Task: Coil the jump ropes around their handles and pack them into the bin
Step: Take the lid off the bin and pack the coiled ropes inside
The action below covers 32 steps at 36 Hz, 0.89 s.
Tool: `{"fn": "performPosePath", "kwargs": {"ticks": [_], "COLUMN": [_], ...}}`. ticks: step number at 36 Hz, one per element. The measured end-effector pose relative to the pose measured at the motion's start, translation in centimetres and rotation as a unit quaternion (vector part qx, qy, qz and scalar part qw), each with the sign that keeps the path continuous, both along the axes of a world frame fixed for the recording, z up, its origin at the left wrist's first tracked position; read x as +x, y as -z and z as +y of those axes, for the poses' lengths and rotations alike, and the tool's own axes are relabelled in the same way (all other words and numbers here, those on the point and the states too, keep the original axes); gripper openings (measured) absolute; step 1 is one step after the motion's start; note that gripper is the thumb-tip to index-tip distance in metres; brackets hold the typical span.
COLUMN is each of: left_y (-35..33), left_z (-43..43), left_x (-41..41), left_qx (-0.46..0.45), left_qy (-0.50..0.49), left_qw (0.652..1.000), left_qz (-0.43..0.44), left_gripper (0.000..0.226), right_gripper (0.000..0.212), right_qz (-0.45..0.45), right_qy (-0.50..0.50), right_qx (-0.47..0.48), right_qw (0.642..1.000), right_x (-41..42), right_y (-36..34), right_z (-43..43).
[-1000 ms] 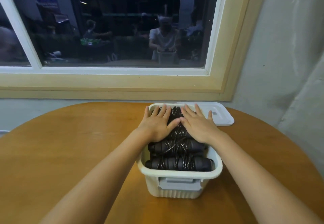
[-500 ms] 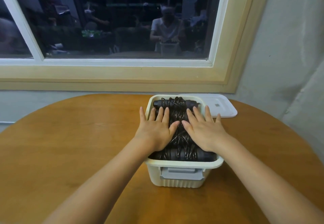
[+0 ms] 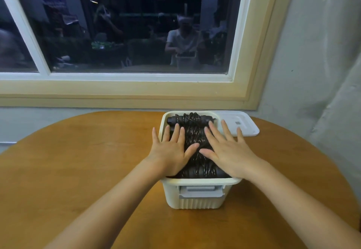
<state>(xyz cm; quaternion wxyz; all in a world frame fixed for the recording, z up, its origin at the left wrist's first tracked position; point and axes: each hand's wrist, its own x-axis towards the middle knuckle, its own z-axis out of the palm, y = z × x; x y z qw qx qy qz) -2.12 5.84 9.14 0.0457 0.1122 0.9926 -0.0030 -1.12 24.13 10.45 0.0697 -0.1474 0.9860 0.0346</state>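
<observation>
**Both palms flat on packed ropes in bin**

Left hand (image 3: 172, 153) and right hand (image 3: 228, 151) lie side by side, palms down, on top of the jump ropes (image 3: 192, 131). Each hand's grip is apart: fingers straight and spread, nothing pinched or curled around. The thumbs point inward and nearly meet over the middle of the pile.

The jump ropes are inside the bin (image 3: 195, 202), dark handles lying crosswise with thin cord wound around them. They are stacked up to about rim level. One bundle shows bare at the far end of the bin, and part of another shows at the near end below the palms. How many are in there cannot be told.

The left little finger sticks out past the bin's left rim. The right hand's outer fingers reach past the right rim, in front of the lid (image 3: 243, 124); whether they touch it cannot be told.

The bin is cream plastic with a ribbed lower wall and a grey clasp (image 3: 201, 192) on the near side. It stands upright on the round wooden tabletop (image 3: 88, 161), toward the far edge. The white lid lies flat on the tabletop just beside the bin, at its far right corner.

Behind is a dark window (image 3: 136, 24) in a cream frame. The glass reflects a person standing at a bin. A grey wall (image 3: 322, 53) is at right.
</observation>
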Motion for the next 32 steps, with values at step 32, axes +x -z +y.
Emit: {"fn": "performPosePath", "kwargs": {"ticks": [32], "left_y": [-0.6], "left_z": [-1.3], "left_x": [-9.5], "left_qx": [0.089], "left_qy": [-0.054], "left_qw": [0.994], "left_qz": [0.034], "left_gripper": [0.075], "right_gripper": [0.044], "right_qz": [0.067], "right_qy": [0.067], "right_qx": [-0.572], "right_qw": [0.815], "right_x": [-11.2], "right_y": [0.4], "right_z": [0.0]}}
